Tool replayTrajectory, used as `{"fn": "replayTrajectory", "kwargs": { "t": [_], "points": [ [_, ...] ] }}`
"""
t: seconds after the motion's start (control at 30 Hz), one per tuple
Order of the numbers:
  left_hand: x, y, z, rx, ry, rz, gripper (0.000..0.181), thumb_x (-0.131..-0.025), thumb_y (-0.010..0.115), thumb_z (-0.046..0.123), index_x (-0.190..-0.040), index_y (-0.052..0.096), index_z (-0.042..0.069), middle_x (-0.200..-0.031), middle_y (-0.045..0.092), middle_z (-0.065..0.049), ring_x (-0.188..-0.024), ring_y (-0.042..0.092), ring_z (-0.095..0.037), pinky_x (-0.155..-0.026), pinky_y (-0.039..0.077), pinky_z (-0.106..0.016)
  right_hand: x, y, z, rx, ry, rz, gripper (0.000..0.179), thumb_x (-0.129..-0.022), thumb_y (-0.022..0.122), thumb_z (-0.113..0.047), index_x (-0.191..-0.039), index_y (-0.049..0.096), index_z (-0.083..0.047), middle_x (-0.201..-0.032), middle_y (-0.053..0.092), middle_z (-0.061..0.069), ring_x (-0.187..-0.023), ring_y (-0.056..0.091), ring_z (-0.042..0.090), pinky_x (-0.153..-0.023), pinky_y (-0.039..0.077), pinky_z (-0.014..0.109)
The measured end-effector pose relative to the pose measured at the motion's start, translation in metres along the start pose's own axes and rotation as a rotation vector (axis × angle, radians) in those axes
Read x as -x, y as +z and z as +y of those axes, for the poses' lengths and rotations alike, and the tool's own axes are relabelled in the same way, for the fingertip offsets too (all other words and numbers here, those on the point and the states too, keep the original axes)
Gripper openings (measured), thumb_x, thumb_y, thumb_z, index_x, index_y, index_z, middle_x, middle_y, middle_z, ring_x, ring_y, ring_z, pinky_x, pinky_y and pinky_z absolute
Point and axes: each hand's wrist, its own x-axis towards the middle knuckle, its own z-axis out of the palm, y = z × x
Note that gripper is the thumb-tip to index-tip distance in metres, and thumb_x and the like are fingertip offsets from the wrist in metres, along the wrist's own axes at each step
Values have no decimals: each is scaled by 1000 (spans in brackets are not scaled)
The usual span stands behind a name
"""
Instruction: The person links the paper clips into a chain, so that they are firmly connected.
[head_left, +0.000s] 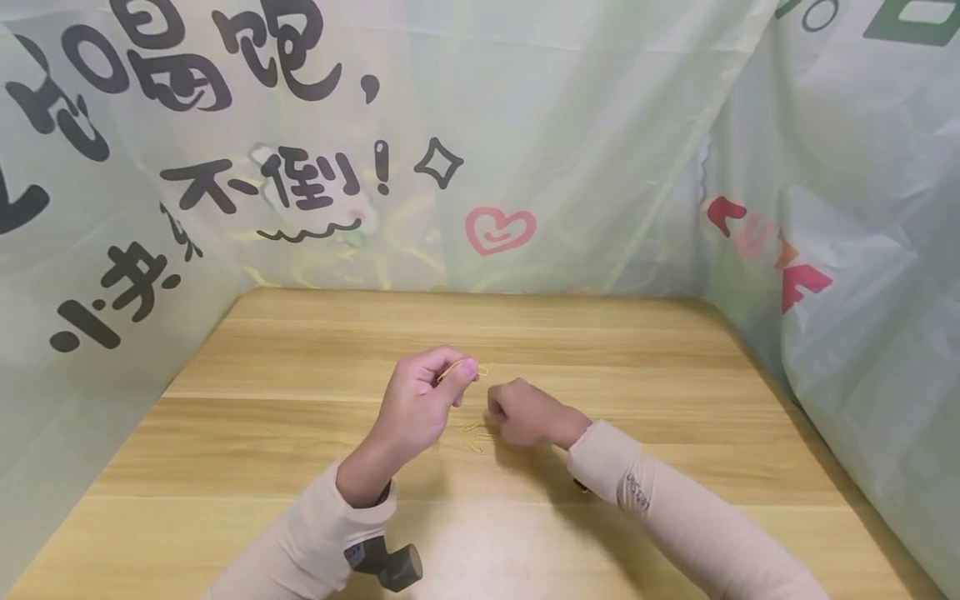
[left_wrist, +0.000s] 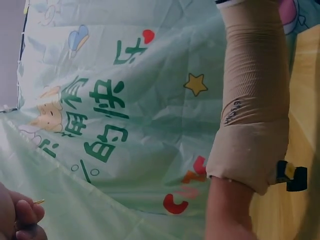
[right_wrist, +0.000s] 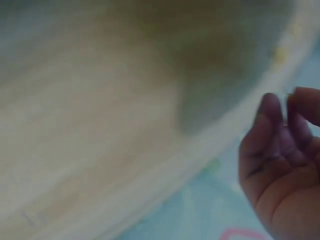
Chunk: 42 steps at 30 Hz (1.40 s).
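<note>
My left hand (head_left: 420, 400) is raised over the middle of the table, thumb and forefinger pinching a yellow paper clip (head_left: 483, 371). Yellow wire shows on both sides of the thumb. In the left wrist view a yellow tip (left_wrist: 39, 201) pokes out past the fingers. Several more yellow paper clips (head_left: 476, 447) lie loose on the wood just below the hands. Right beside them is my right hand (head_left: 525, 412), bent downward with curled fingers. The right wrist view shows a narrow gap between its thumb and forefinger (right_wrist: 305, 105), with no clip visible there.
The wooden table (head_left: 300, 333) has pale printed curtains (head_left: 600, 167) at its back and sides. A dark wrist device (head_left: 386, 562) hangs from the left sleeve, and another (left_wrist: 292, 177) sits at the right cuff.
</note>
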Motion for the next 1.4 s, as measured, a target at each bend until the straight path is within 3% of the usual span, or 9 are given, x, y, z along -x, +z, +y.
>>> {"fn": "replayTrajectory", "kwargs": {
  "t": [0.13,0.27,0.37,0.5,0.63,0.87,1.17,1.3,1.4],
  "points": [
    [-1,1,-1,0,4,55,16,-96,57,1,-84,67,-3,-65,57,-2,-50,36,-9,-46,29,-21,5,-23,-4,-218,-35,149,11,-85,57,1,-78,58,-7,-66,55,-2,-56,49,9,-50,44,23],
    [-2,1,-4,23,-11,62,14,-97,56,1,-90,66,-5,-74,65,-9,-52,39,-9,-45,27,-21,14,-49,-15,-520,-82,253,10,-91,56,1,-81,58,0,-76,63,8,-65,61,15,-60,54,30],
    [-3,1,-5,38,-36,42,13,-99,53,3,-93,62,-4,-77,68,-14,-53,47,-12,-44,30,-21,22,-66,-24,-717,-140,294,12,-91,57,6,-79,57,5,-79,65,13,-68,66,18,-66,57,34],
    [-3,1,-3,70,-74,-5,10,-101,47,4,-99,55,-3,-79,69,-18,-52,51,-14,-45,35,-21,32,-80,-34,-860,-242,307,12,-90,59,8,-78,55,9,-79,67,8,-67,65,16,-66,57,32],
    [-3,2,-2,76,-53,-32,7,-100,48,2,-98,52,-3,-81,68,-17,-56,51,-14,-50,39,-22,37,-83,-42,-920,-354,319,14,-91,59,5,-79,53,11,-78,67,2,-67,64,12,-64,56,30],
    [-3,4,-2,39,46,-41,5,-91,60,-5,-92,65,-7,-75,55,-6,-66,47,-16,-60,41,-24,39,-81,-57,-981,-509,366,13,-93,54,6,-83,49,13,-83,65,2,-73,66,12,-69,56,31],
    [-2,7,-3,-40,17,-89,5,-89,61,-3,-90,66,-5,-74,66,-9,-68,61,-16,-63,50,-29,44,-85,-58,-1037,-522,377,6,-92,55,7,-88,54,2,-83,68,2,-72,65,11,-67,55,28],
    [-2,8,-4,-34,-9,-101,5,-91,59,-3,-93,63,-6,-72,65,-10,-65,63,-16,-59,51,-28,44,-84,-54,-1030,-519,409,31,-91,55,10,-108,63,-14,-85,69,1,-73,66,10,-66,55,26],
    [-2,9,-4,-25,-5,-110,6,-93,57,-2,-92,62,-5,-72,65,-10,-63,60,-16,-57,50,-28,44,-84,-51,-1001,-512,429,38,-92,55,10,-113,65,-21,-88,69,0,-76,66,11,-67,55,26]
  ]
}}
